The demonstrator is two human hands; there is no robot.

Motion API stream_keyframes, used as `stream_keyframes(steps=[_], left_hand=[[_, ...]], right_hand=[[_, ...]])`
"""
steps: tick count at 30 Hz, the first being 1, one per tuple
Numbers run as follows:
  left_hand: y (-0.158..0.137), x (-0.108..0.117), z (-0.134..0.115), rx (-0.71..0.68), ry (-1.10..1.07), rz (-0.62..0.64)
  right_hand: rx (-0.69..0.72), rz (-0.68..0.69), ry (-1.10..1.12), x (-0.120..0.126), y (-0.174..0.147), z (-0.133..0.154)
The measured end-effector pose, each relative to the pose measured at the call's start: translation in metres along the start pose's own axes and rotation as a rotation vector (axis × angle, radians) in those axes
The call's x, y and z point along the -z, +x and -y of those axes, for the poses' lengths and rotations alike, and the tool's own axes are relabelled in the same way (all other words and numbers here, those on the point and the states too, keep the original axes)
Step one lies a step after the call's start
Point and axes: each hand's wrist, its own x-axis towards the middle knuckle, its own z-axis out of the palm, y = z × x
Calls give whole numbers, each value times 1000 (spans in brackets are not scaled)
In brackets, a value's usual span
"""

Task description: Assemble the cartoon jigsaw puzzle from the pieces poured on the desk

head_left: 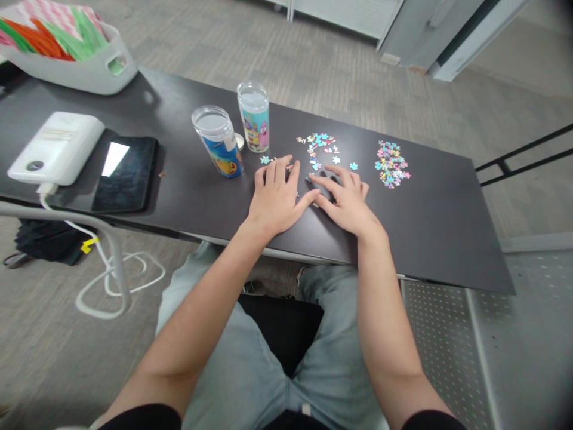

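My left hand (276, 200) lies palm down on the dark table (447, 233), fingers spread, over some small jigsaw pieces that it partly hides. Just right of it, my right hand (347, 200) rests with fingers apart and slightly bent; its index fingertip is at a small piece, though contact is hard to make out. The two thumbs nearly meet. Beyond the hands lies a loose group of jigsaw pieces (321, 141), some seemingly joined in a strip. Single pieces (353, 166) are scattered around it. A denser pile of pastel pieces (391, 164) sits farther right.
Two clear printed jars, one blue (222, 152) and one turquoise (256, 122), stand left of my hands by a pale lid (240, 141). Farther left are a black phone (125, 176), a white power bank (58, 149) with a cable, and a white basket (89, 77).
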Motion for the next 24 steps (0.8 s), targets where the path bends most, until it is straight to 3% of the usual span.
stream_keyframes(steps=[7, 13, 19, 24], left_hand=[[0, 2, -1, -117, -14, 55], [2, -2, 2, -15, -7, -10], [1, -3, 3, -49, -24, -10], [0, 1, 1, -81, -39, 13]], right_hand=[[-126, -111, 16, -1, 4, -10], [-133, -160, 27, 5, 2, -10], [-16, -32, 2, 5, 4, 2], [-73, -49, 11, -2, 19, 5]])
